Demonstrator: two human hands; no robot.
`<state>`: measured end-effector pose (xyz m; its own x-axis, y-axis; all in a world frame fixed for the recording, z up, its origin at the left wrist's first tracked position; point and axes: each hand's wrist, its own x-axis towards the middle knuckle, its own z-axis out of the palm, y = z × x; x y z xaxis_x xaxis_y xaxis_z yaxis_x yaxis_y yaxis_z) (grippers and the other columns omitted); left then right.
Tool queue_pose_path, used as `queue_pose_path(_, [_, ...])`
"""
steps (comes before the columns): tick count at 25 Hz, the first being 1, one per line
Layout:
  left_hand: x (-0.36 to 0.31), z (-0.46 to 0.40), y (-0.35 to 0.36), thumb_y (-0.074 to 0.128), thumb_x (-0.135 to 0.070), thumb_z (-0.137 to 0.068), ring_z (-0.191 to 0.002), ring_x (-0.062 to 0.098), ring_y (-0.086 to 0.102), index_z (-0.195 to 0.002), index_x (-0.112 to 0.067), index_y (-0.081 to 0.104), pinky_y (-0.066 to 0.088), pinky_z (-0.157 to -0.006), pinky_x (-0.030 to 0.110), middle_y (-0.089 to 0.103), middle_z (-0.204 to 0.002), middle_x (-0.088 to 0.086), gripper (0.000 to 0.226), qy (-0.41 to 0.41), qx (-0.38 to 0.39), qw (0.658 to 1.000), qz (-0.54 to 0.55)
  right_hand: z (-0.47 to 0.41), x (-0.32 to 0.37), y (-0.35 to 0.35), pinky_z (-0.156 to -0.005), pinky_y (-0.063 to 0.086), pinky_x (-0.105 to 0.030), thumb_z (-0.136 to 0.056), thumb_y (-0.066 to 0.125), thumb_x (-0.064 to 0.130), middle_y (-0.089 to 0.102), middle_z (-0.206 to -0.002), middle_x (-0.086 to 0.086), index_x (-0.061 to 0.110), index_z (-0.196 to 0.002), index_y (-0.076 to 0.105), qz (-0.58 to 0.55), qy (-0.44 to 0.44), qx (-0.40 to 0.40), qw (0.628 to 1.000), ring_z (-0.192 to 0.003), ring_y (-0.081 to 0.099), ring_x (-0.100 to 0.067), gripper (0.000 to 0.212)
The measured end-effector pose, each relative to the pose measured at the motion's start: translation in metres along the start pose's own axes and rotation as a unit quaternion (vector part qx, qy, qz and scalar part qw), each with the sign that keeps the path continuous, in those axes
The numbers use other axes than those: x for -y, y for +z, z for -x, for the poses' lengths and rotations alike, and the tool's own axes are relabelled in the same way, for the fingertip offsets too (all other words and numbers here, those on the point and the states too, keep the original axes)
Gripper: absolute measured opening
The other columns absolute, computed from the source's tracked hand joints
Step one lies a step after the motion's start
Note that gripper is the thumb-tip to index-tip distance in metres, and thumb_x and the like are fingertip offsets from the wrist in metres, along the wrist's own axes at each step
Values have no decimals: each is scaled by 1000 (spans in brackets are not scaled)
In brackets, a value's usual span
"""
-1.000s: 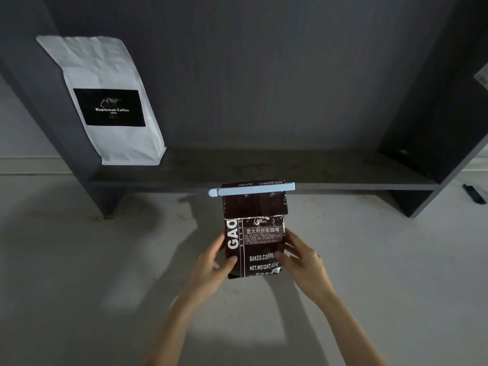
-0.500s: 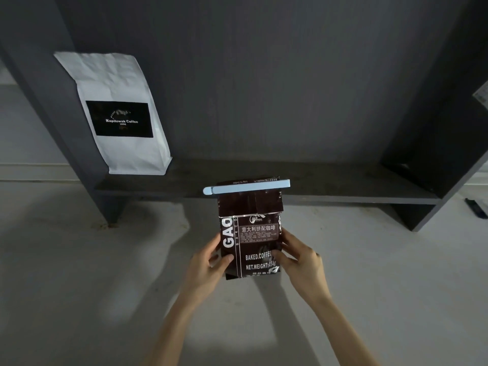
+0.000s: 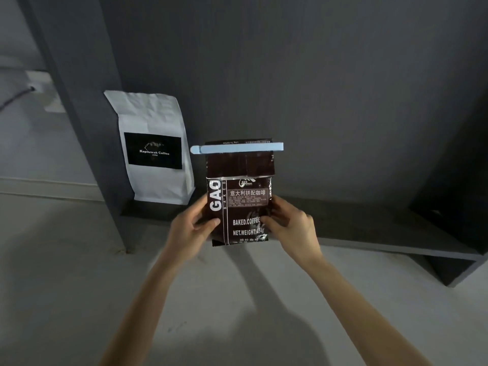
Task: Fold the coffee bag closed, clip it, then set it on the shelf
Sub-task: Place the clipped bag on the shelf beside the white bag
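Two bare forearms reach forward over the pale grey floor (image 3: 79, 286). The left hand (image 3: 188, 233) and the right hand (image 3: 290, 228) each have a clenched grip on a lower side of the dark brown foil coffee bag (image 3: 239, 196), thumbs on its printed front. The bag is upright at the front edge of the dark grey shelf (image 3: 369, 233); whether it touches the board cannot be told. A light blue plastic clip (image 3: 237, 149) clamps its folded top. Farther back on the shelf, left, stands a white paper coffee pouch (image 3: 153, 149) with a black label.
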<state>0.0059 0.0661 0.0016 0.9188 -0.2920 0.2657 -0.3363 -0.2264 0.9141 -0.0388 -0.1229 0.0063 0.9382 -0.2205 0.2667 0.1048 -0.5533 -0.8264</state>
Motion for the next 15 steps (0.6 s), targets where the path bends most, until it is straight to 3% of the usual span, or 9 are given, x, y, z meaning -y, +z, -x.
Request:
queue_pose_path(3, [1,-23,-14,54,0,-82,-112,8,53,-134,-9,34,44,-91,13,52,-129,5,57,8,-18,1000,-8,-25,8,10,-77,35,5,-78,65,14,72,-102,2,25,-119,54,10,-14,-15,1000,-93,62,-3,44])
queue_pose_path(4, [2,-30,-17,54,0,-83,-112,9,53,-134,-9,34,44,-94,17,52,-128,4,56,13,-19,1000,-15,-32,9,14,-79,37,3,-78,65,14,71,-103,1,24,-119,54,11,-16,-18,1000,-93,61,-2,44])
queue_pose_path(8, [9,-57,-24,49,3,-84,-109,2,46,-133,-11,33,38,-71,-7,48,-118,-5,53,17,-28,999,-14,-60,11,30,-89,43,-16,-78,65,15,71,-106,-1,21,-121,53,26,-29,-25,999,-97,62,-5,45])
queue_pose_path(12, [24,-74,-22,45,7,-84,-109,6,45,-132,-9,34,39,-69,-7,49,-114,-6,52,2,-36,999,6,-77,1,48,-90,51,-33,-80,62,19,71,-106,-3,23,-124,48,66,-26,-20,997,-97,65,-18,47])
queue_pose_path(15, [32,-80,-15,41,6,-87,-109,4,43,-133,-9,32,39,-67,-7,48,-112,-8,49,-18,-47,998,24,-79,-7,55,-86,51,-35,-84,57,19,70,-107,-5,29,-131,39,86,-17,1,996,-96,65,-22,51])
